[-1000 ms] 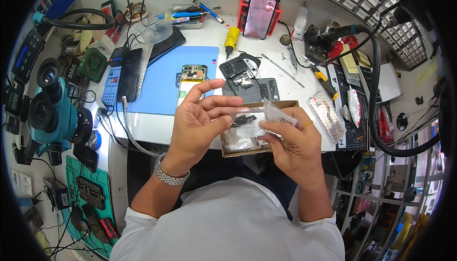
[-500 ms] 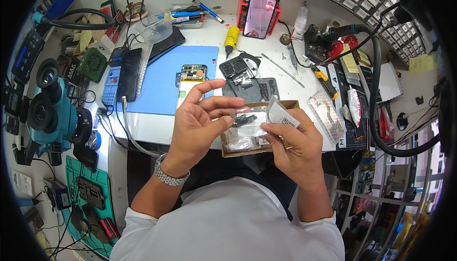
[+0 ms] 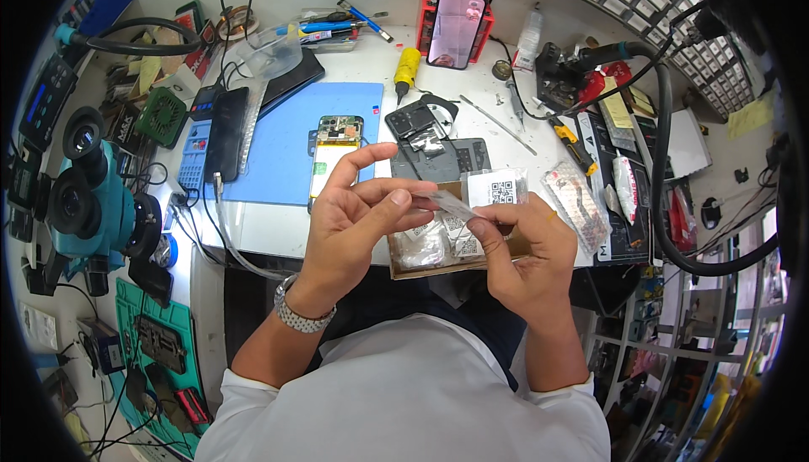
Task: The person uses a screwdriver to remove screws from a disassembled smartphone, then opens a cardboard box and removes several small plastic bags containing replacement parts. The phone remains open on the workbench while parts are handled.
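Note:
Both my hands are raised over an open cardboard box (image 3: pixel 411 273) at the table's front edge. Between them a small clear plastic bag (image 3: pixel 452 206) is tilted nearly edge-on, so its contents do not show well. My left hand (image 3: pixel 358 213) pinches one end between thumb and fingers, its index finger stretched out. With thumb and forefinger, my right hand (image 3: pixel 531 247) grips the other end. Just beyond the right fingers shows a clear packet with a white code label (image 3: pixel 503 187). Several clear packets (image 3: pixel 425 247) lie in the box below.
An opened phone (image 3: pixel 337 146) lies on a blue mat (image 3: pixel 278 137). Dark phone parts (image 3: pixel 430 137) sit beyond the box. Upright at the back, a lit phone (image 3: pixel 456 29) leans on a red stand. A microscope (image 3: pixel 101 201) stands left; a thick black hose (image 3: pixel 666 167) curves at right.
The bag has turned from facing me flat to nearly edge-on. A code-labelled packet now shows beyond my right fingers, and the packets in the box are more exposed.

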Available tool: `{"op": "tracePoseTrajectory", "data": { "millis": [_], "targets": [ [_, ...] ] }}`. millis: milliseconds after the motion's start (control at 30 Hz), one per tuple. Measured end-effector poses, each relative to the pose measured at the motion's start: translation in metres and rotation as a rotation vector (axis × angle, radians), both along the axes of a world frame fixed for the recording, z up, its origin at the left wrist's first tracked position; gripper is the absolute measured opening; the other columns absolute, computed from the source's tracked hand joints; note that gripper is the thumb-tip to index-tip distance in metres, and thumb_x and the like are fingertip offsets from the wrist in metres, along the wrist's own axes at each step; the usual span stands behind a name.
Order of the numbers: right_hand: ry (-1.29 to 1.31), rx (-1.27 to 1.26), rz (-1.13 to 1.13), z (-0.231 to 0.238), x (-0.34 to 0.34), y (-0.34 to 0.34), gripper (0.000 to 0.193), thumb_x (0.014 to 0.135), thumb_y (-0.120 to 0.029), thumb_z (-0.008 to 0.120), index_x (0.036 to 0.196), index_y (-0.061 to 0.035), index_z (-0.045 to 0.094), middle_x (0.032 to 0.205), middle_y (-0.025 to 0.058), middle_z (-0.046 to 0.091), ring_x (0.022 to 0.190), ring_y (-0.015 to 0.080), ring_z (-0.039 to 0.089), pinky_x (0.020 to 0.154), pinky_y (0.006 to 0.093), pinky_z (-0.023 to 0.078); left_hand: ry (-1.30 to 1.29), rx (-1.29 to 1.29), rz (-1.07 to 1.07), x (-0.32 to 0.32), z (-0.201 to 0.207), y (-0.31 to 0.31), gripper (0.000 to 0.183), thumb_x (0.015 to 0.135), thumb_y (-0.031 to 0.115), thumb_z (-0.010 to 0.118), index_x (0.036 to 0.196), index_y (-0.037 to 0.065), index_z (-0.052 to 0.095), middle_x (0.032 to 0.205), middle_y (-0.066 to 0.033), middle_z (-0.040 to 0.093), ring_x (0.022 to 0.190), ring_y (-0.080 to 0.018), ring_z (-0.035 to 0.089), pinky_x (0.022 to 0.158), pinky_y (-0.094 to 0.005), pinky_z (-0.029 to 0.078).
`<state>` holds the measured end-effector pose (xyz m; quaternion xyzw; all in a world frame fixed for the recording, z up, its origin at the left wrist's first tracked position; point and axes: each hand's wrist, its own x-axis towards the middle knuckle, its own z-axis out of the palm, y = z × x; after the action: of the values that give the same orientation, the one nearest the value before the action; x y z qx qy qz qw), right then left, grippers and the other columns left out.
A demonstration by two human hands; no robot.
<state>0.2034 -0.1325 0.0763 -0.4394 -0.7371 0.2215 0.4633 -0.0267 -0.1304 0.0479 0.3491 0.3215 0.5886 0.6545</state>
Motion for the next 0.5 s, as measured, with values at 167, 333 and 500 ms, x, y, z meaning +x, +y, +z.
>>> {"op": "tracePoseTrajectory", "data": {
  "millis": [167, 333, 500],
  "targets": [
    [0.098, -0.141, -0.029, -0.009, 0.000, 0.006, 0.009, 0.096, -0.006, 0.082, 0.100, 0.0003, 0.078, 0.080, 0.0102, 0.070, 0.070, 0.0171, 0.064, 0.067, 0.0303, 0.052, 0.162, 0.105, 0.031, 0.006, -0.002, -0.002, 0.063, 0.104, -0.002, 0.071, 0.157, -0.006, 0.037, 0.115, -0.0233, 0.078, 0.108, -0.0291, 0.080, 0.093, -0.0417, 0.070],
    [0.138, -0.224, -0.013, -0.010, 0.001, 0.008, 0.010, 0.099, -0.007, 0.079, 0.100, 0.0023, 0.078, 0.081, 0.0097, 0.073, 0.072, 0.0150, 0.065, 0.068, 0.0297, 0.052, 0.172, 0.065, 0.046, 0.009, 0.001, 0.001, 0.065, 0.103, -0.002, 0.074, 0.156, -0.007, 0.037, 0.109, -0.0217, 0.078, 0.097, -0.0246, 0.081, 0.086, -0.0368, 0.071],
    [0.180, -0.275, -0.007, -0.012, 0.000, 0.009, 0.011, 0.100, -0.008, 0.078, 0.101, 0.0034, 0.079, 0.084, 0.0108, 0.076, 0.074, 0.0139, 0.067, 0.069, 0.0291, 0.053, 0.170, 0.040, 0.064, 0.010, 0.002, 0.003, 0.064, 0.103, -0.001, 0.074, 0.155, -0.007, 0.037, 0.105, -0.0205, 0.078, 0.093, -0.0234, 0.081, 0.083, -0.0342, 0.071]
  ]
}}
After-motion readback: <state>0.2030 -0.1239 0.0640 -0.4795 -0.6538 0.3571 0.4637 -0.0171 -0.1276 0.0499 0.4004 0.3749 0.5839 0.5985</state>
